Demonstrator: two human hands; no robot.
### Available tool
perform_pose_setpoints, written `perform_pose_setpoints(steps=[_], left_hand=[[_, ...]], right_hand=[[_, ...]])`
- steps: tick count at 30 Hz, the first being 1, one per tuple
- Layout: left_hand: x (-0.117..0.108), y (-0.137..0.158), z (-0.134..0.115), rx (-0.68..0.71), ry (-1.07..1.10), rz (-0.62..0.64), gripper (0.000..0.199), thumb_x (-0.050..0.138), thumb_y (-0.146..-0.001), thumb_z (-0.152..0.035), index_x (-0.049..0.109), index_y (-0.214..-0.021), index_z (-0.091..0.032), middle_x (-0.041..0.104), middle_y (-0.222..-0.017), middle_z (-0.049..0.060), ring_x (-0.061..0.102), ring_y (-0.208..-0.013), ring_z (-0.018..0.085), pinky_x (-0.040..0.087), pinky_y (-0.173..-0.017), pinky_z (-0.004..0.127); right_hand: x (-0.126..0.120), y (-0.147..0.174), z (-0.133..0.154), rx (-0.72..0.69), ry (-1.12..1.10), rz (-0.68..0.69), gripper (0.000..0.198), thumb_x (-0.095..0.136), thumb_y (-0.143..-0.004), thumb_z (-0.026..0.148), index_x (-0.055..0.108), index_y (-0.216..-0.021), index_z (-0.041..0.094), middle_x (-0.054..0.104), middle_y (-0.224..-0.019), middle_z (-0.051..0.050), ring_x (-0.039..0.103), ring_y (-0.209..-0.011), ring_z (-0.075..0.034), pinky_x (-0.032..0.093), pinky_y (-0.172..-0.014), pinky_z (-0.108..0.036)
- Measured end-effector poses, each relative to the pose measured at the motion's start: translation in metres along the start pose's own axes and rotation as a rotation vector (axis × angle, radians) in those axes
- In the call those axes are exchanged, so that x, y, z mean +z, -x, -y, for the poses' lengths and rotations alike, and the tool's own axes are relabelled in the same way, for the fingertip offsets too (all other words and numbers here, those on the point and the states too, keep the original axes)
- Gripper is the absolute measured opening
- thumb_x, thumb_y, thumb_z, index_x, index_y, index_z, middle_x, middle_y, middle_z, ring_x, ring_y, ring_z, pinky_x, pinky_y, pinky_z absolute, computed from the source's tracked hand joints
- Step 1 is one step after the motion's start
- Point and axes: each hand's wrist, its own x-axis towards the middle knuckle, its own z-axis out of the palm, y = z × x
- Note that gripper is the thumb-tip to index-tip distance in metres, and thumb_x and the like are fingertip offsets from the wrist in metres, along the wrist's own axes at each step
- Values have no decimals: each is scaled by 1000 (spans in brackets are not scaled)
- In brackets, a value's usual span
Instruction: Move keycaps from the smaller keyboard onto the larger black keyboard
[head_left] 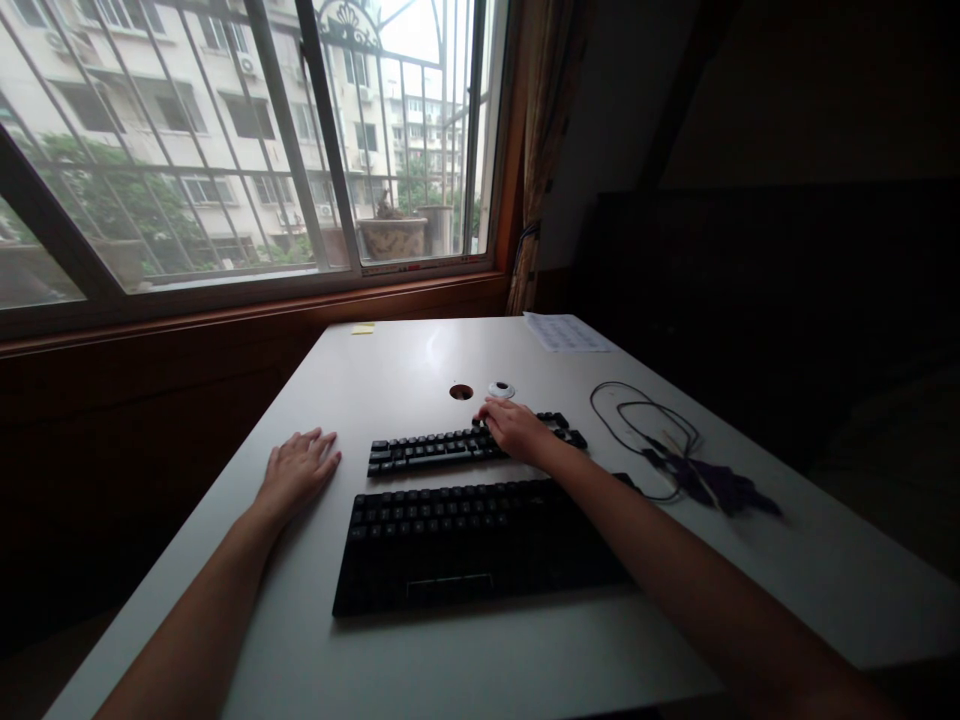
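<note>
A black keyboard (pixel 450 560) lies on the white table (pixel 300 640); keys show in its upper rows, while its lower part looks bare and dark. Just behind it, loose black keycaps (pixel 420 455) stand in rows on the tabletop. My right hand (pixel 514 430) reaches across the keyboard to the back of these rows, thumb and fingertips pinched on a small dark keycap (pixel 478 421). My left hand (pixel 298 468) rests flat on the table left of the keycaps, fingers spread and holding nothing.
A black cable (pixel 637 400) loops at the right, beside a dark purple cloth-like item (pixel 720 487). Toward the back are a round hole (pixel 461 392), a white ring-shaped cover (pixel 501 389), printed papers (pixel 568 333) and yellow sticky notes (pixel 363 328). A barred window (pixel 285 285) stands beyond.
</note>
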Motion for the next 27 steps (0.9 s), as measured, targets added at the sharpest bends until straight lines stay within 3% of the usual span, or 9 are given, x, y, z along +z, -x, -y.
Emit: perform_pose_setpoints(steps=[18, 27], left_hand=[[0, 1, 0, 6, -15, 0, 57, 35, -103, -53, 53, -151, -28, 47, -160, 10, 37, -148, 34, 29, -118, 52], [-5, 2, -5, 8, -25, 4, 57, 35, -103, -53, 53, -150, -27, 48, -159, 10, 39, -147, 34, 30, -118, 51]], right_hand=[[-5, -22, 8, 23, 46, 27, 27, 47, -103, 18, 69, -118, 21, 72, -127, -10, 59, -125, -24, 44, -104, -38], [-1, -50, -3, 137, 115, 80, 23, 61, -100, 34, 82, -102, 26, 74, -118, -8, 56, -113, -30, 43, -99, -41]])
